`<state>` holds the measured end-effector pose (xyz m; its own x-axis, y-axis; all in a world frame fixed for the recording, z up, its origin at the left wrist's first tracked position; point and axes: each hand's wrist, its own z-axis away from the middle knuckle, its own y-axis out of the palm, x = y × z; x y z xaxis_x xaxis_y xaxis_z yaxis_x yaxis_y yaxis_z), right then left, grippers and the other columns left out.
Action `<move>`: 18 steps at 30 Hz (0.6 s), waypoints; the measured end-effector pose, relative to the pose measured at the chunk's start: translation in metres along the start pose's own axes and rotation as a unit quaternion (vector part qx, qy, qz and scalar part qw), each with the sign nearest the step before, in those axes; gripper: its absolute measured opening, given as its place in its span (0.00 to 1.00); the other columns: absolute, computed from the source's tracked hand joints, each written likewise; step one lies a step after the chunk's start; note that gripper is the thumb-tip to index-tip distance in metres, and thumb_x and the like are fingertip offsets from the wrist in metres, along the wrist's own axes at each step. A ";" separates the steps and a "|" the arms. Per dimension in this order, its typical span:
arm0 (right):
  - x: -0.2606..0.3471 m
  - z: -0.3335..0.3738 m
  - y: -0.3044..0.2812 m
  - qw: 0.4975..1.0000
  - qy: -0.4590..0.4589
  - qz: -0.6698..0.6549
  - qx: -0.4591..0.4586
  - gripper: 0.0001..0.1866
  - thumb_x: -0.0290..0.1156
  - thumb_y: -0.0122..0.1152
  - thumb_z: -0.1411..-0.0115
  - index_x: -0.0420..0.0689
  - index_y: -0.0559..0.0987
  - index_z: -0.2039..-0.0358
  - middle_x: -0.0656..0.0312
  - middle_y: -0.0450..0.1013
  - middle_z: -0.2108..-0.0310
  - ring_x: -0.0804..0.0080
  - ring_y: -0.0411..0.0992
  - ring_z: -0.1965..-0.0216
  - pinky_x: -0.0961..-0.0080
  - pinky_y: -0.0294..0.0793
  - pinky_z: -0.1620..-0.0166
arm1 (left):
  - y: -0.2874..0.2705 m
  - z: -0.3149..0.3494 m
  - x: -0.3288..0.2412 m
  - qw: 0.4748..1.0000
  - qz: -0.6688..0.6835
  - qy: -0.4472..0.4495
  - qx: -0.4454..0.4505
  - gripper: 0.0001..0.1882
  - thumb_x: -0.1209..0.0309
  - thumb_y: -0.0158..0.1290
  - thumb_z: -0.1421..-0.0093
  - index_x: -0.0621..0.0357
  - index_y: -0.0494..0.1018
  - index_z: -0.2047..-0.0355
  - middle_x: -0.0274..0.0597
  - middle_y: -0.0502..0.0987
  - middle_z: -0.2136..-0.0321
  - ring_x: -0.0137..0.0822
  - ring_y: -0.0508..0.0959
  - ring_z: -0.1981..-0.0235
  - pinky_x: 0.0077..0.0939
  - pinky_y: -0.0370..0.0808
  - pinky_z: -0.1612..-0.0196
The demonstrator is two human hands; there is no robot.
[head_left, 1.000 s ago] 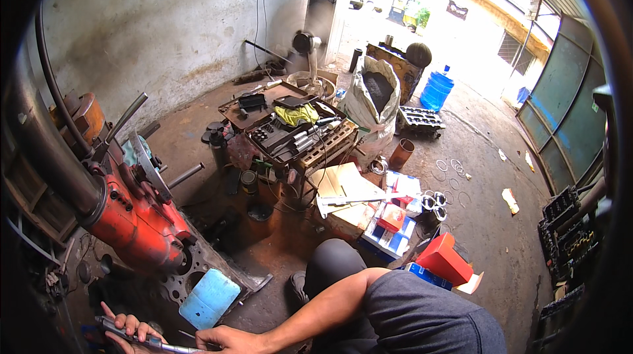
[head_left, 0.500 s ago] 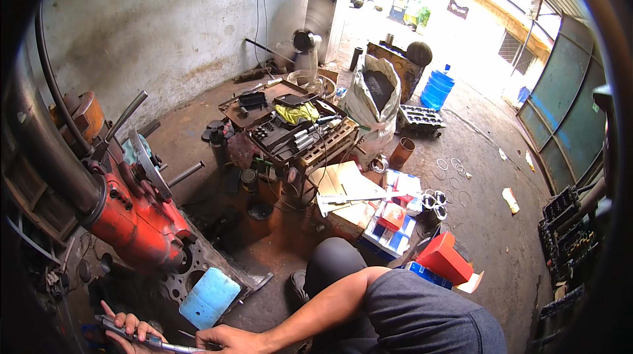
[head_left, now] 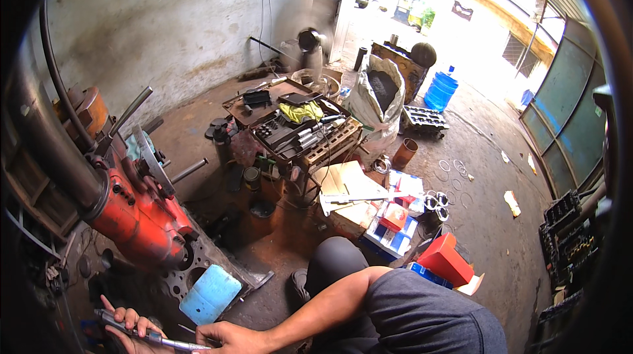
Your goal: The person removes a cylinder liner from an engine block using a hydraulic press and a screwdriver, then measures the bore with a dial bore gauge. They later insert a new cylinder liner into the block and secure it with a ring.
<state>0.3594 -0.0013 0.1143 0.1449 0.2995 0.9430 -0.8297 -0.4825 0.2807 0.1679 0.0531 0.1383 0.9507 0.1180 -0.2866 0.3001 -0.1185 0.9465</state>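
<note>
At the lower left, my left hand [head_left: 135, 327] is curled around a slim metal rod-shaped tool [head_left: 173, 343] with a thicker, darker barrel. Its forefinger is stretched out and the other fingers bend over the barrel. The fingers of my right hand [head_left: 232, 339] close on the thin silver end of the same tool, with the tips partly cut off by the lower edge. Just beyond the hands, a light-blue flat piece [head_left: 210, 295] lies on a metal engine block [head_left: 227, 258]. A red machine head [head_left: 142, 222] stands over the block.
A tool-filled metal cart [head_left: 330, 149] stands in the middle, with a spinning fan [head_left: 308, 41] behind. Cardboard, a caliper [head_left: 359, 197] and blue-white boxes [head_left: 389, 232] lie beyond my knee. A red box [head_left: 445, 258], metal rings [head_left: 456, 184] and a cylinder head [head_left: 423, 120] are farther right.
The whole view has shifted slightly. Both hands keep their hold on the metal tool, which lies at a slightly different slant.
</note>
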 end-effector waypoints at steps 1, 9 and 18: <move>0.001 0.001 0.000 0.999 0.035 -0.024 0.010 0.19 0.47 0.67 0.38 0.43 0.76 0.69 0.66 0.70 0.83 0.79 0.68 0.83 0.76 0.66 0.80 | -0.001 0.000 0.000 1.000 -0.008 0.002 0.001 0.39 0.66 0.64 0.41 0.62 0.59 0.34 0.33 0.70 0.63 0.29 0.68 0.67 0.19 0.70 0.67; -0.010 -0.006 0.002 0.990 0.046 -0.122 0.049 0.16 0.46 0.62 0.34 0.46 0.76 0.69 0.69 0.67 0.83 0.80 0.63 0.85 0.80 0.61 0.82 | -0.006 -0.002 0.000 1.000 0.022 -0.009 0.003 0.38 0.63 0.62 0.39 0.64 0.59 0.34 0.35 0.70 0.64 0.30 0.68 0.67 0.21 0.71 0.67; -0.017 -0.018 -0.001 0.958 0.098 -0.232 0.135 0.18 0.47 0.57 0.31 0.44 0.79 0.66 0.65 0.71 0.78 0.76 0.65 0.82 0.78 0.63 0.79 | -0.010 -0.007 0.000 0.997 0.050 -0.034 0.057 0.37 0.57 0.56 0.35 0.66 0.58 0.33 0.38 0.72 0.60 0.32 0.71 0.65 0.24 0.72 0.66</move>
<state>0.3482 0.0090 0.0944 0.3391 0.6689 0.6615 -0.5264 -0.4479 0.7227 0.1642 0.0614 0.1294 0.9783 0.0324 -0.2048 0.2065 -0.2382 0.9490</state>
